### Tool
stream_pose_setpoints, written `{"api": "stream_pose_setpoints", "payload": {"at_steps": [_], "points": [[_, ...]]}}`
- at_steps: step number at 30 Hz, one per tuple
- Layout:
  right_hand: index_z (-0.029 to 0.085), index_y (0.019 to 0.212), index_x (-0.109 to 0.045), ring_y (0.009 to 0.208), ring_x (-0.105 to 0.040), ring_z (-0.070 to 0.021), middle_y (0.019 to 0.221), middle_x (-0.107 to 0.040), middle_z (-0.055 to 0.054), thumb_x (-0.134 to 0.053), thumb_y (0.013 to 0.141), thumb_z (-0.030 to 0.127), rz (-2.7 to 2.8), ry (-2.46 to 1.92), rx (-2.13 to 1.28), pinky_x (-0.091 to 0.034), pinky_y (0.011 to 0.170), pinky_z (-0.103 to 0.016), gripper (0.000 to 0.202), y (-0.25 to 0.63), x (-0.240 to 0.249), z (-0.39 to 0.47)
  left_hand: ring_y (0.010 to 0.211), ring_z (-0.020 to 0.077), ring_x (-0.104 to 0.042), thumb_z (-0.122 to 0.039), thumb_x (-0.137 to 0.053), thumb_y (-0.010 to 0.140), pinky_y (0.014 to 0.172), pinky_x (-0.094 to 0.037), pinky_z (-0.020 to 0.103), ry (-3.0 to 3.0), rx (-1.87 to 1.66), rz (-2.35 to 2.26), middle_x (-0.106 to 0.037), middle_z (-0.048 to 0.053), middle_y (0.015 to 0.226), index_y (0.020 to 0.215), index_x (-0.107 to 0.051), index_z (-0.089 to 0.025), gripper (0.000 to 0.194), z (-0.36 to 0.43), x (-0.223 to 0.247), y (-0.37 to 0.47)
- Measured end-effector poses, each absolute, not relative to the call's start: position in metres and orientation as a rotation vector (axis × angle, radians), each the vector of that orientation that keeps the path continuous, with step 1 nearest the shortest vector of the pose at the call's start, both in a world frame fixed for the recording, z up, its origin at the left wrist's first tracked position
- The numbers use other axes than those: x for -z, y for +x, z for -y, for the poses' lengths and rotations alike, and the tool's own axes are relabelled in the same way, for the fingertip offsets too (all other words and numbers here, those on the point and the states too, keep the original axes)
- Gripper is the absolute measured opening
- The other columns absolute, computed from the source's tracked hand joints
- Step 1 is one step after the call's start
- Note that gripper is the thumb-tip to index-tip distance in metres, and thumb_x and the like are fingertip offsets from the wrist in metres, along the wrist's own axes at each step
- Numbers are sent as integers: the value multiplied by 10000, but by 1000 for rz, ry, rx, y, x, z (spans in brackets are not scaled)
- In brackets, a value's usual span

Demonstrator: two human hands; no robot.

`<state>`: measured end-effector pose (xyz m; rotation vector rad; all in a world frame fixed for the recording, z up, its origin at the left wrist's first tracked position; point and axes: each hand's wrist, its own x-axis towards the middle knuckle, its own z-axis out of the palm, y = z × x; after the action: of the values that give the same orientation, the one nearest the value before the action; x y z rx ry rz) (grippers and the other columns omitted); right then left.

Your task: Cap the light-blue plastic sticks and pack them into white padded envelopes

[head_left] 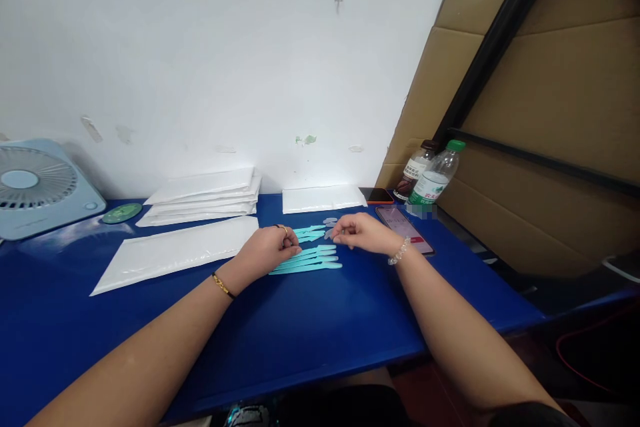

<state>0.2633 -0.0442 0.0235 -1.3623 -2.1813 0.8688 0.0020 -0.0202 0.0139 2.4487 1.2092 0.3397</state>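
Several turquoise eyebrow razors (313,260) lie side by side on the blue table, their slim handles pointing left. Just behind them are more turquoise razors (311,233), partly covered by my left hand (267,248). Its thumb and fingers are closed over the handle end of one of these; the exact grip is partly hidden. Across from it, my right hand (361,233) is pinched at the blade ends, with a small clear cap (328,235) at its fingertips. More small clear caps (330,221) rest on the table just beyond.
White padded mailers (200,197) are stacked at the back left, with one mailer (175,252) in front and another (323,199) against the wall. A fan (45,190) and a green disc (122,213) stand left. Two phones (407,230) and two bottles (434,180) are right.
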Motion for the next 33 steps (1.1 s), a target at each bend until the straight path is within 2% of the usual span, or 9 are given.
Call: {"api": "stream_pose_setpoints", "payload": {"at_steps": [3, 6, 12, 17, 20, 24, 33], "points": [[149, 817, -681, 674, -580, -135, 785, -655, -45, -598, 780, 180, 2171, -1534, -473, -434, 625, -236, 96, 275, -23, 39, 817, 205, -614, -350, -523, 824, 684, -411, 293, 2663, -380, -1333, -677, 57, 933, 910, -659, -197, 222, 14, -11, -1], [148, 831, -686, 742, -581, -149, 839, -642, -53, -653, 733, 160, 2245, -1605, -373, -434, 668, -242, 104, 281, -18, 34, 851, 218, -614, -313, -526, 830, 712, -392, 306, 2769, -335, -1361, -684, 56, 934, 905, -667, -198, 196, 11, -10, -2], [153, 782, -661, 695, -550, -132, 822, -608, -44, -618, 749, 162, 2363, -1532, -368, -411, 635, -228, 55, 278, -12, 32, 669, 185, -591, -273, -415, 882, 625, -328, 308, 2921, -245, -1355, -665, 62, 752, 732, -631, -179, 279, 14, -13, 1], [144, 715, -624, 655, -512, -127, 786, -589, -53, -579, 716, 96, 2430, -1527, -206, -388, 627, -234, 66, 274, -8, 30, 595, 174, -556, -249, -386, 877, 591, -314, 308, 2883, -255, -1328, -611, 62, 670, 645, -562, -171, 301, 15, -15, 2], [147, 747, -609, 650, -514, -121, 776, -592, -43, -577, 729, 97, 2397, -1463, -294, -385, 615, -225, 63, 273, -6, 31, 581, 163, -543, -229, -400, 856, 591, -327, 303, 2820, -303, -1315, -608, 59, 690, 634, -536, -171, 267, 16, -17, 2], [154, 878, -613, 633, -524, -110, 731, -599, -13, -523, 824, 159, 2254, -1360, -563, -384, 593, -210, 106, 272, -12, 35, 577, 147, -530, -247, -388, 871, 590, -342, 289, 2790, -340, -1324, -616, 54, 727, 658, -537, -170, 271, 16, -18, 1], [160, 911, -656, 656, -528, -119, 783, -626, -30, -531, 867, 241, 2238, -1286, -570, -398, 612, -229, 156, 262, -15, 39, 611, 149, -541, -266, -376, 891, 591, -364, 278, 2745, -369, -1281, -630, 60, 772, 656, -533, -172, 298, 15, -16, 1]]}}
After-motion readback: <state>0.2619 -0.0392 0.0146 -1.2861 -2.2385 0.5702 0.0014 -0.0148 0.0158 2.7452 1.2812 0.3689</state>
